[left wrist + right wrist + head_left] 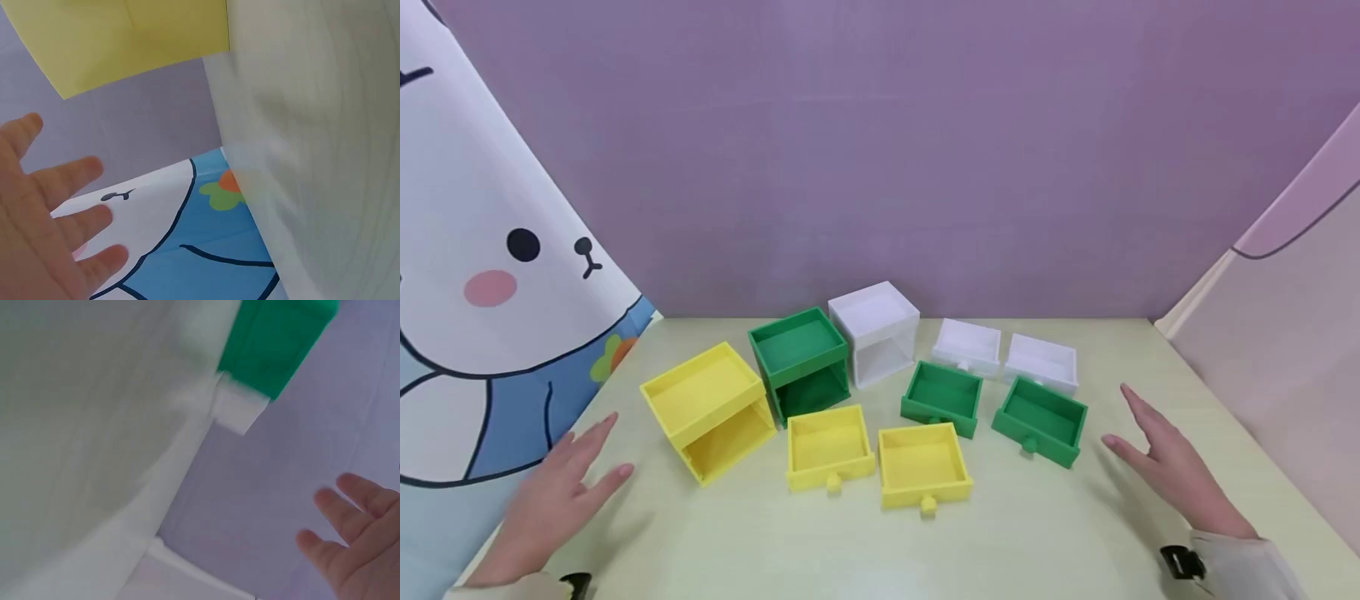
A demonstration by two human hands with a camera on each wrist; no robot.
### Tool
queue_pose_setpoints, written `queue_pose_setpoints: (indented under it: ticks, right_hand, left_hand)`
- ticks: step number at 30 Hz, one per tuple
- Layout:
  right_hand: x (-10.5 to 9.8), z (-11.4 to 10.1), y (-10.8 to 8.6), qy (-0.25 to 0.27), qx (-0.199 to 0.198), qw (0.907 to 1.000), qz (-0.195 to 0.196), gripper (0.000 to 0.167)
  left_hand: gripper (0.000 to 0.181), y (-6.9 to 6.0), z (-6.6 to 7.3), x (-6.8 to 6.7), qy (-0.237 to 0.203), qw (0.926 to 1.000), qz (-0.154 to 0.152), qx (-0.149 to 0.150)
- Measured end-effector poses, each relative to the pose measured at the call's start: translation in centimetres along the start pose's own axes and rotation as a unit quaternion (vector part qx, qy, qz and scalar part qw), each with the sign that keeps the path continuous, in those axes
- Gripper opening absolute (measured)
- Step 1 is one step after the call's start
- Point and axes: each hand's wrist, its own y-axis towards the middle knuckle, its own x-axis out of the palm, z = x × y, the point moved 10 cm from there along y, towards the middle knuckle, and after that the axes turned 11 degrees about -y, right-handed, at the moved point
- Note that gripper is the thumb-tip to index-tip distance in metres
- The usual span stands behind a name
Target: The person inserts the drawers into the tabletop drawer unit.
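Note:
In the head view, the left hand [553, 500] hovers at the left with fingers spread, nearest the yellow box shell [707, 400], touching nothing. The right hand [1180, 475] hovers at the right, fingers apart, nearest a green drawer [1042, 417]. A green shell [797, 346] and a white shell [876, 312] stand beside the yellow one, open fronts facing the viewer's side. Two yellow drawers [829, 442] [922, 462], another green drawer [943, 393] and two white drawers [968, 343] [1041, 360] lie right of the shells. The yellow shell [125, 37] shows above the left hand [56, 212] in the left wrist view.
A pale tabletop [760, 550] carries all the pieces. Behind it rises a purple backdrop [925, 167]. A cloth with a cartoon animal [482, 192] hangs at the left, and a pale pink cloth [1285, 333] at the right.

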Motion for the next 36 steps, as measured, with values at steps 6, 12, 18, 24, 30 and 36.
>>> queue_pose_setpoints:
  ticks: [6, 12, 18, 24, 30, 36]
  right_hand:
    - [1.1, -1.5, 0.6, 0.037, 0.014, 0.9992, 0.000, 0.079]
    - [3.3, -3.7, 1.4, 0.192, 0.023, 0.9800, -0.045, 0.073]
    - [5.5, -6.4, 1.7, 0.299, 0.035, 0.9477, -0.107, 0.068]
    - [7.7, -9.2, 1.5, 0.391, 0.034, 0.9028, -0.175, 0.061]
    - [10.5, -13.5, 0.6, 0.496, 0.017, 0.8224, -0.278, 0.064]
    - [13.3, -17.3, 0.4, 0.545, 0.026, 0.7704, -0.330, 0.061]
  left_hand:
    - [0.076, 0.3, 0.4, 0.7, -0.069, 0.9973, -0.024, -0.012]
    - [0.074, 1.0, 2.4, 0.5, -0.095, 0.9949, 0.007, 0.035]
    - [0.079, 1.7, 3.3, 0.6, -0.096, 0.9940, 0.040, 0.034]
    - [0.074, 2.0, 4.3, 0.4, -0.130, 0.9871, 0.076, 0.055]
    - [0.066, 1.9, 4.4, -0.6, -0.105, 0.9835, 0.141, 0.046]
    - [0.070, 2.2, 3.8, -0.2, -0.096, 0.9859, 0.136, 0.016]
